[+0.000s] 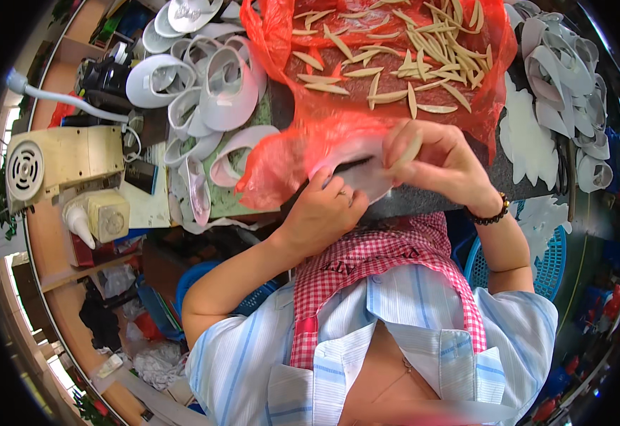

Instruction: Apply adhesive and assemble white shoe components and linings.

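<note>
Working at a dark tabletop (432, 200) beside wooden shelving (51, 238), right hand (434, 162) pinches a beige strip (410, 150), left hand (327, 213) a white piece (378, 182).

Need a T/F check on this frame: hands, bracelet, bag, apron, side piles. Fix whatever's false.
1. The right hand pinches a pale curved strip. True.
2. The left hand is off the white piece. False: it grips that piece.
3. The beaded bracelet is on the left wrist. False: it is on the right wrist.
4. Loose strips lie on red plastic. True.
5. The apron is plain green. False: it is red-and-white checked.
6. White looped pieces are piled left of the red plastic. True.
</note>
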A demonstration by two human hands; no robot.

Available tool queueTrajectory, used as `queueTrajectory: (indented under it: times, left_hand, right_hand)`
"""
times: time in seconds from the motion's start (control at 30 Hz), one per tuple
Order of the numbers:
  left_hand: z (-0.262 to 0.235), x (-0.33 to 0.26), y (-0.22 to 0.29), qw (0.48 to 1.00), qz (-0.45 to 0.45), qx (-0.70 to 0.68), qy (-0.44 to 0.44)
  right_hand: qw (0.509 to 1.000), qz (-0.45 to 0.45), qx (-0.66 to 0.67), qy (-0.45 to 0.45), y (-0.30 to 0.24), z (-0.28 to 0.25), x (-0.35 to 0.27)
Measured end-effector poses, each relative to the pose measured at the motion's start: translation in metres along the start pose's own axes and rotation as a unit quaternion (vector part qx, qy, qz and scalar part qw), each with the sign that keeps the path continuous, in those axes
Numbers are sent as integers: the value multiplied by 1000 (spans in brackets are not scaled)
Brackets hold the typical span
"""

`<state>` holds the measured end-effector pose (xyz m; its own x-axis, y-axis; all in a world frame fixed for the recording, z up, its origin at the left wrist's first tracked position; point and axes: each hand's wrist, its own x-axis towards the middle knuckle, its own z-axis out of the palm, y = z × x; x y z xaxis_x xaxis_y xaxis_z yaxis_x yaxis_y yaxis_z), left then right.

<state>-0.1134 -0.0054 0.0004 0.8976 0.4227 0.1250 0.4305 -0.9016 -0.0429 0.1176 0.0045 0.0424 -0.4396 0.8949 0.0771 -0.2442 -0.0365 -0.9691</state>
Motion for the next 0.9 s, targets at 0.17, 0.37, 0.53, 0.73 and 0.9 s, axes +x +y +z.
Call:
queueTrajectory:
  times: [0.17, 0.37, 0.53, 0.73, 0.9]
  left_hand:
    - [31, -10, 26, 994, -44, 35, 89]
    - [36, -25, 44, 985, -105, 50, 126]
    - [47, -30, 53, 974, -130, 12, 184]
    - [37, -26, 55, 981, -149, 25, 122]
    - [35, -22, 59, 980, -170, 27, 98]
  right_hand:
    - [971, 52, -226, 59, 47, 13, -14]
    - [983, 84, -123, 111, 51, 23, -20]
    - [944, 75, -274, 168, 61, 33, -26]
    - [885, -14, -454, 108, 63, 35, -31]
    - [822, 6, -564, 78, 62, 45, -30]
